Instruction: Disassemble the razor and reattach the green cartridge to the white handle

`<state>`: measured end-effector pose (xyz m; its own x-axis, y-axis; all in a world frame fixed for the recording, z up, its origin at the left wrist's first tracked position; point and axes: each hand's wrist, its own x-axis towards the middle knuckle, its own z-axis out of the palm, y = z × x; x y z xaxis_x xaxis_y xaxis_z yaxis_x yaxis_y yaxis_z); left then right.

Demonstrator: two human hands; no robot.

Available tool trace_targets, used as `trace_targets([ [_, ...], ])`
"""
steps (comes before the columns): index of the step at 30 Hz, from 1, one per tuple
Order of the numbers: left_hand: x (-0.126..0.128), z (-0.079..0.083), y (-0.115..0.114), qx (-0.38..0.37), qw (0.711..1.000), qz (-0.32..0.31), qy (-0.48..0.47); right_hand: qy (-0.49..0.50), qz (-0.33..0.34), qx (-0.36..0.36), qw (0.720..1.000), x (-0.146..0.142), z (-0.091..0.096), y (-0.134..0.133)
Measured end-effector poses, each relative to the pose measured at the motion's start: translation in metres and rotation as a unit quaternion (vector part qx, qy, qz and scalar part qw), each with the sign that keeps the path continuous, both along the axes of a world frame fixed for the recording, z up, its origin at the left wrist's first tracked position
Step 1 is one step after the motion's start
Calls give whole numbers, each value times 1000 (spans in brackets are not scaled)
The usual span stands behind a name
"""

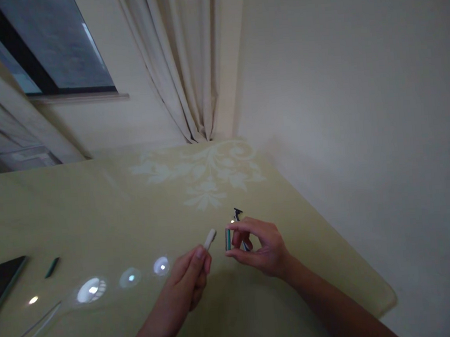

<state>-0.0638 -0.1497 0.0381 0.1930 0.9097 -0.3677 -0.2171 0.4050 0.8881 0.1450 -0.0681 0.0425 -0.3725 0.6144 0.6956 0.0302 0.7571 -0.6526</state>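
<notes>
My left hand point(189, 278) is closed around a white toothbrush point(210, 238), its head pointing up and to the right. Between the thumb and forefinger of my right hand point(260, 243), a razor cartridge point(228, 239) with a teal strip stands on end, a short gap from the brush head. A razor handle point(237, 214) with a black top shows behind the right fingers. Part of it is hidden, and I cannot tell whether those fingers hold it or it lies on the table.
Both hands are over a pale yellow-green table point(154, 210) with a leaf pattern. On its left are a small dark green piece point(52, 267), a dark flat device point(2, 282) and a white cable point(35, 329). A wall point(364, 152) borders the right; curtains point(185, 62) hang behind.
</notes>
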Motion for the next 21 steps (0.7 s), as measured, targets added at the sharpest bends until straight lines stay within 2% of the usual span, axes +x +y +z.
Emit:
trace_targets([
  [4,-1,-2,-1,-15,998,-52,-23,-7,1,-7,1000,0,-1,0],
  [8,-3,-4,-1,-14,1000,-16,-23,6,4,-19,1000,0,0,0],
  [12,-3,-4,-2,-19,998,-49,-34,5,4,-22,1000,-1,0,1],
  [16,-5,-4,-1,-12,999,-17,-37,8,1,-20,1000,-1,0,1],
  [21,-6,-6,1,-6,998,-48,-44,-7,-2,-21,1000,-2,-1,1],
])
